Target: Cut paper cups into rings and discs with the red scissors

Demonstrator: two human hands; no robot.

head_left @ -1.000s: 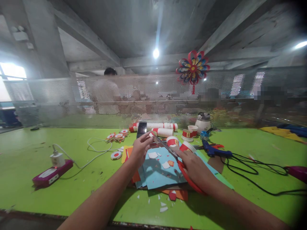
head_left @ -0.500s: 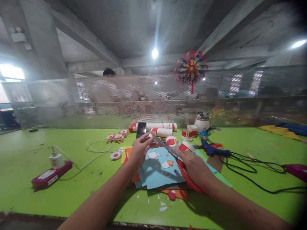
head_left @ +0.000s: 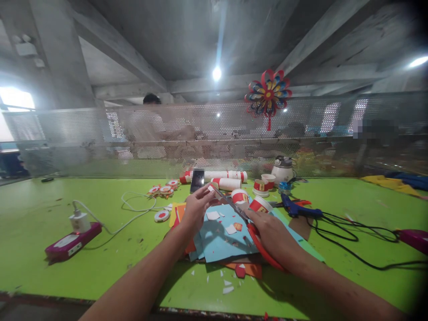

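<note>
Between the fingertips of my left hand (head_left: 198, 206) is a small white piece of paper (head_left: 211, 188). My right hand (head_left: 270, 229) is closed around the red handles of a pair of scissors (head_left: 256, 238). Their metal blades point up and left, with the tips at the piece in my left hand. Beneath both hands lie light blue paper sheets (head_left: 217, 247), strewn with white and red scraps. Two red and white paper cups, one upright (head_left: 240, 196) and one tilted (head_left: 261, 205), sit just beyond the scissors.
A blue glue gun (head_left: 301, 208) with a black cord lies right. At left are a purple power strip (head_left: 73, 240) and white cable. Behind are a phone (head_left: 197, 180), stacked paper cups (head_left: 220, 175) and a lidded bottle (head_left: 281, 170). A perforated screen (head_left: 200, 133) bounds the table; a person is beyond it.
Both hands, the scissors and the held piece keep nearly the same position. The whole view has shifted very slightly. Beyond the screen, the person's arm appears more extended to the right.
</note>
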